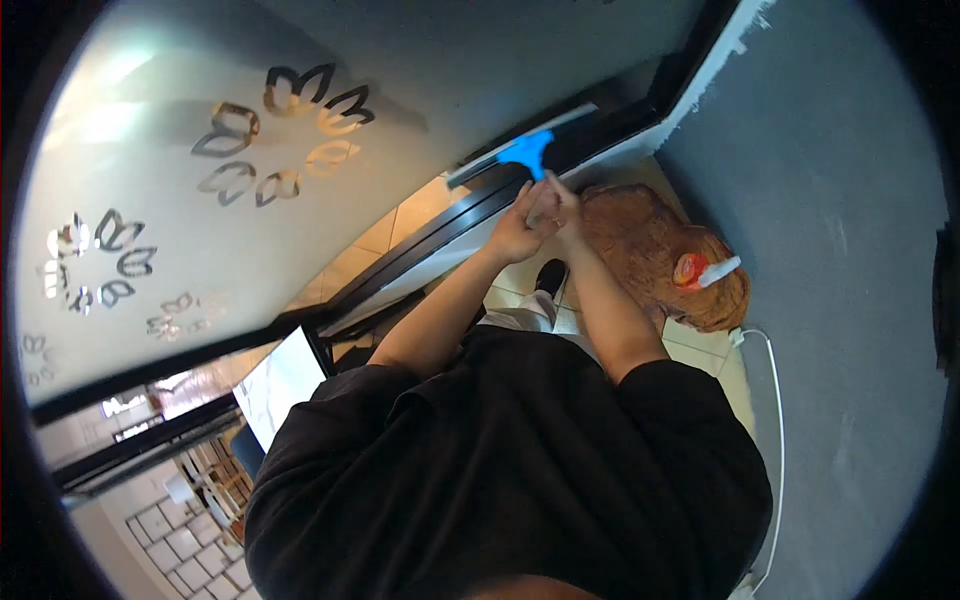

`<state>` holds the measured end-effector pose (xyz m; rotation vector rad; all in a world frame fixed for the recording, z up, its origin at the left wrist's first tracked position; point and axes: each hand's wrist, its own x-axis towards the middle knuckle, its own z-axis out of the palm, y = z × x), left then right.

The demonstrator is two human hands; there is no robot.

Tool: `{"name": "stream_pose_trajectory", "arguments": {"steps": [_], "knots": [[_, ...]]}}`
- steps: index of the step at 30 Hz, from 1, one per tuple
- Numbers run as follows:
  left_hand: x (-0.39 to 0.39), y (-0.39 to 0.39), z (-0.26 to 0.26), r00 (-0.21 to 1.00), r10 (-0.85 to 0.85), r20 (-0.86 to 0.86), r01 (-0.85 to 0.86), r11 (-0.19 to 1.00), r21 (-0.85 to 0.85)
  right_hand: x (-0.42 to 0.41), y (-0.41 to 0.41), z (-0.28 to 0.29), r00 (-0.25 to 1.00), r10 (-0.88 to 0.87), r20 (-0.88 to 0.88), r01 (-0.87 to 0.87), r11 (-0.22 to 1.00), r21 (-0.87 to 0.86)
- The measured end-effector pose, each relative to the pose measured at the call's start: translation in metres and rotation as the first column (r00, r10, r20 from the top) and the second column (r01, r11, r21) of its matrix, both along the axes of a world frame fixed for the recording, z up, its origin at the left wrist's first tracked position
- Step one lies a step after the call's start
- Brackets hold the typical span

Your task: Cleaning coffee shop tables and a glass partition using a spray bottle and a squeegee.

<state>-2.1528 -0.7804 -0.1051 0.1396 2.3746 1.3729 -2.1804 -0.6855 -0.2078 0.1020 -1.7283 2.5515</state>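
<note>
A squeegee (pixel 527 152) with a blue plastic head and a long rubber blade is held out in front of me, tilted up to the right. Its blade lies along the lower part of a frosted glass panel (pixel 420 60); whether it presses on the glass is hard to tell. My right hand (pixel 564 210) grips the squeegee's handle, which is mostly hidden by the fingers. Close against it is my left hand (pixel 517 229), fingers curved toward the handle. The overlap hides whether the left fingers close on it.
A brown, rock-like wooden stump (pixel 637 240) stands on the right, bearing a spray bottle (pixel 694 271) with red and white parts. Beyond it rises a grey wall (pixel 832 225) with a white cable (pixel 780 420). A black frame rail (pixel 450 232) edges the glass. A white marble-patterned surface (pixel 281 386) is at left.
</note>
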Motion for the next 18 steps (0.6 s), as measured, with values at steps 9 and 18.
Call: {"name": "stream_pose_trajectory", "arguments": {"steps": [9,18], "knots": [[-0.018,0.002,0.006,0.983,-0.098,-0.158,0.094,0.995,-0.031,-0.077,0.052,0.033,0.720,-0.019,0.693,0.470,0.748,-0.468],[-0.001,-0.066,-0.019,0.971,0.235,0.036,-0.235,0.972,0.021,-0.062,-0.054,0.061,0.621,-0.062,0.782,0.500,0.799,-0.334]]}}
